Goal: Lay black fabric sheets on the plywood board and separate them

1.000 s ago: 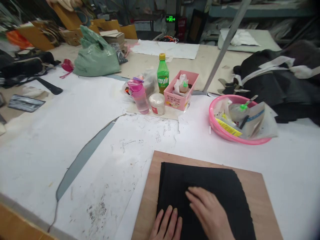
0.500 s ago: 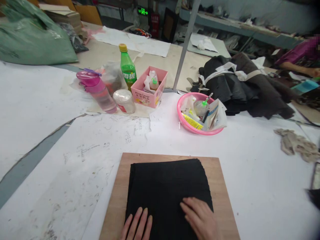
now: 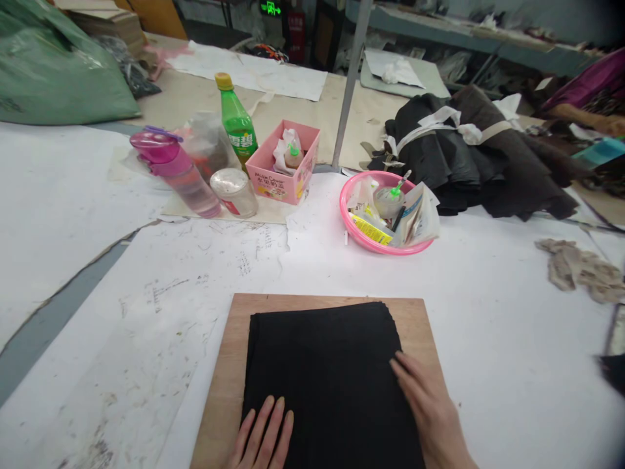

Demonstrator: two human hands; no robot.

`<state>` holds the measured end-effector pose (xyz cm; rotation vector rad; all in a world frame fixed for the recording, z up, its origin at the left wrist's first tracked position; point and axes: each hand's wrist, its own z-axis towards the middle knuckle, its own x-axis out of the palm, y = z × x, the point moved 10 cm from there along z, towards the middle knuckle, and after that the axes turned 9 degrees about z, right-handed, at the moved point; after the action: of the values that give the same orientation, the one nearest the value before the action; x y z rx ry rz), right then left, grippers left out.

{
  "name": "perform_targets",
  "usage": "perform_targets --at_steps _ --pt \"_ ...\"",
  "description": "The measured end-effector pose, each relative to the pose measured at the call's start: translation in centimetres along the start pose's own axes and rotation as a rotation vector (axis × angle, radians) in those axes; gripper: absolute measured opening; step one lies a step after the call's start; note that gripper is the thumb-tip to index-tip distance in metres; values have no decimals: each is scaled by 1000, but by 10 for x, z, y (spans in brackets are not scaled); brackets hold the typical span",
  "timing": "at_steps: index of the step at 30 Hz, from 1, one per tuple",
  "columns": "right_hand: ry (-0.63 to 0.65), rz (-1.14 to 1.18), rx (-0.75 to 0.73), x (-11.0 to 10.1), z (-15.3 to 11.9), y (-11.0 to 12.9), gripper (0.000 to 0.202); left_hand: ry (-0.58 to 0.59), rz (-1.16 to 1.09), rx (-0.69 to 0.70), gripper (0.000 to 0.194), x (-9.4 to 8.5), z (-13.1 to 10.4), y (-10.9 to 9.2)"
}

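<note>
A stack of black cloth (image 3: pixel 322 365) lies on a wooden board (image 3: pixel 222 365) at the bottom centre. My left hand (image 3: pixel 263 433) rests flat on the cloth's lower left part, its fingers slightly spread. At the right edge of the cloth is my right hand (image 3: pixel 427 404), fingertips touching the edge and fingers stretched out, a little blurred. Neither hand holds anything that shows. The lower end of the cloth is cut off by the frame.
Beyond the board stand a pink basin (image 3: pixel 385 247), a pink box (image 3: pixel 276 182), a green bottle (image 3: pixel 237 120), a jar (image 3: pixel 234 192) and a pink water bottle (image 3: pixel 180 172). Black cloth bundles (image 3: pixel 449 156) lie behind. A person's arm (image 3: pixel 586 117) shows far right.
My right hand has moved right and up, from on top of the cloth to its right edge. My left hand stays on the cloth. The view has shifted slightly.
</note>
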<state>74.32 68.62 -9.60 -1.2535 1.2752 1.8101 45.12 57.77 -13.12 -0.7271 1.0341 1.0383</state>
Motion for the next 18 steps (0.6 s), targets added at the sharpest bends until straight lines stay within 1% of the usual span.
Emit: perform_targets --at_steps 1,2,3,4,5,6,8,9,10,13,14,15,16,17,18 --pt "-154 -47 109 -19 -2 -17 35 -1 -7 3 55 -2 2 0" --pt "-256 -100 198 -33 -3 -29 34 -6 -15 8 56 -4 4 -1" --pt "-325 -129 257 -43 -4 -34 34 -7 -23 9 57 -7 6 -1" --pt "-341 -127 269 -46 -3 -32 34 2 -28 9 58 -8 8 0" --pt "-305 -102 234 -41 0 -23 34 19 -32 7 60 -8 9 0" --pt "-226 -60 164 -32 4 -10 35 36 -34 7 61 -9 10 0" --pt "15 0 -10 -3 7 18 38 64 -38 6 62 -8 11 0" --pt "69 0 -57 4 6 23 37 67 -40 8 62 -9 11 0" --pt "61 -27 -43 3 6 20 37 67 -44 8 62 -10 11 0" --pt "-254 -187 162 -33 5 -6 36 63 -52 14 61 -11 12 -1" --pt "-312 -217 202 -38 6 -5 35 58 -49 16 61 -11 12 -1" --pt "-288 -186 164 -34 12 5 34 54 -42 16 60 -11 12 -1" --pt "-215 -110 69 -22 21 23 34 48 -33 17 59 -11 13 0" --pt "-90 -27 -69 -3 30 47 35 42 -23 16 58 -11 13 0" --pt "-39 31 -230 8 38 72 33 36 -12 17 57 -11 13 0"
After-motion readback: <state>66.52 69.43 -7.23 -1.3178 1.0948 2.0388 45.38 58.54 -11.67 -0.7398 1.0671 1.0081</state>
